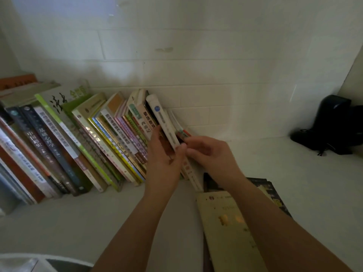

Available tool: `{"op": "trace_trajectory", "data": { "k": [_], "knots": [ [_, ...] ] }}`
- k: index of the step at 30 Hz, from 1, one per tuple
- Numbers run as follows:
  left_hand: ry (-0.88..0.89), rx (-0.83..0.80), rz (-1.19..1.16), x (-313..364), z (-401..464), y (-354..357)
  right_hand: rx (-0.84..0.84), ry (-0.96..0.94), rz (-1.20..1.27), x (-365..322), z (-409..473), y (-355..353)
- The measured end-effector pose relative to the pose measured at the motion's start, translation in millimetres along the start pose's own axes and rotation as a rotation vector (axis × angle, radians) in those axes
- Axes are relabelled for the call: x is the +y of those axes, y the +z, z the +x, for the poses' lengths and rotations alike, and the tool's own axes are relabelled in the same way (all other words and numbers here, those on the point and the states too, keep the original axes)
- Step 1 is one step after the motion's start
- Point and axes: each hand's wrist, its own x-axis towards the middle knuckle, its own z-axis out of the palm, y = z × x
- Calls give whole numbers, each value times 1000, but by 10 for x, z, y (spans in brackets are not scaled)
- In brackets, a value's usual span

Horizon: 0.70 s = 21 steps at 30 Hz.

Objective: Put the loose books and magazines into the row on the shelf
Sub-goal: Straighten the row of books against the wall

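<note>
A row of books [82, 138] leans leftward along the white shelf [98, 209], spines facing me. At its right end stands a white-spined book [163, 120]. My left hand [164, 160] presses flat against the row's end, thumb touching that white spine. My right hand [208, 152] pinches thin booklets [181, 130] just right of the white book. A cream-covered loose book [225, 228] lies flat under my right forearm, on top of a dark-covered one [273, 191].
A black device [332, 124] sits at the back right against the tiled wall [216, 65]. More books are stacked flat at the far left [21, 85]. A pale rounded object [29, 262] shows at the bottom left corner.
</note>
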Motion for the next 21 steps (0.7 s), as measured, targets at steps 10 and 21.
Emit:
{"op": "trace_trajectory", "data": {
  "k": [10, 21],
  "knots": [
    [-98, -11, 200, 27, -111, 209, -184, 101, -648, 608, -300, -119],
    [44, 266, -32, 489, 90, -476, -162, 72, -386, 549, -157, 2]
  ]
}}
